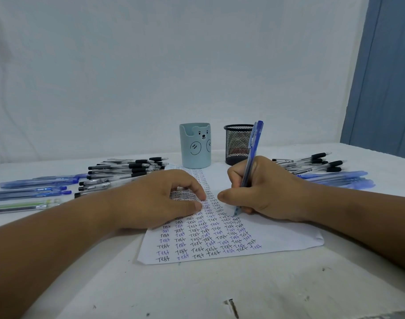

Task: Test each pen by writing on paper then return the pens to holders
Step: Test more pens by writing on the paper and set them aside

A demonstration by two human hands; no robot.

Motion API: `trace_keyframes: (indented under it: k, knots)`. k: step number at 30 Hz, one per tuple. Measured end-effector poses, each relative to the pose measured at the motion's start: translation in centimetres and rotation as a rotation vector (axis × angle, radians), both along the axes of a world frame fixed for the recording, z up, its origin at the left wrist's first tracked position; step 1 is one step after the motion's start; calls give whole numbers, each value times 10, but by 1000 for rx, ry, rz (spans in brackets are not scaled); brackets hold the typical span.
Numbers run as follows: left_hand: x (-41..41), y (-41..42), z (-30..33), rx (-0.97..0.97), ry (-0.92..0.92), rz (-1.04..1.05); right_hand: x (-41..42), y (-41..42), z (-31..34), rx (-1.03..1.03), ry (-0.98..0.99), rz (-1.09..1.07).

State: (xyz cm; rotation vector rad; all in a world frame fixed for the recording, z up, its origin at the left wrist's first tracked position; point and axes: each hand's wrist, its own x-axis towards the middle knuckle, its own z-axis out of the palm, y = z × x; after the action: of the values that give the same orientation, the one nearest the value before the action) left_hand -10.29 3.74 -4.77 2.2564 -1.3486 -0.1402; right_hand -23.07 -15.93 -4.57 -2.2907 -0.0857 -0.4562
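My right hand (263, 189) grips a blue pen (253, 148), tip down on the white paper (277, 233). The sheet is filled with several rows of the word "Test" in black and blue ink. My left hand (155, 199) rests on the paper's left part with its fingertips pressing the sheet. Behind the paper stand two holders: a light blue cup with a bear face (195, 145) and a black mesh cup (237, 143). Neither shows a pen sticking out.
Several black and blue pens (118, 173) lie in a pile on the left of the white table (197, 291), with a green one (24, 204) nearest me. Another pile of pens (323, 171) lies on the right. A white wall is behind; a blue panel (385, 72) stands at right.
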Motion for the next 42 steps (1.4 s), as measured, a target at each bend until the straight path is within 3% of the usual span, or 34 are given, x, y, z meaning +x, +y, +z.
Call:
trace_keyframes:
  k: [15,20,22,29,35,42]
  knots:
    - [2,0,-1,-4,-13,-13,5,-4,-3,-41,-17,-19]
    - [3,1,-2,-12,-15,-25,7,-4,-3,351,-29,-12]
    - [3,1,-2,-10,-13,-29,12,-7,-1,364,-115,-20]
    - [3,1,-1,-16,-1,-48,13,-14,4,316,-407,-154]
    - [2,1,-1,-5,-6,-45,15,-20,1,122,-340,-220]
    - [0,1,0,12,3,-21,15,-23,2,-18,-404,-195]
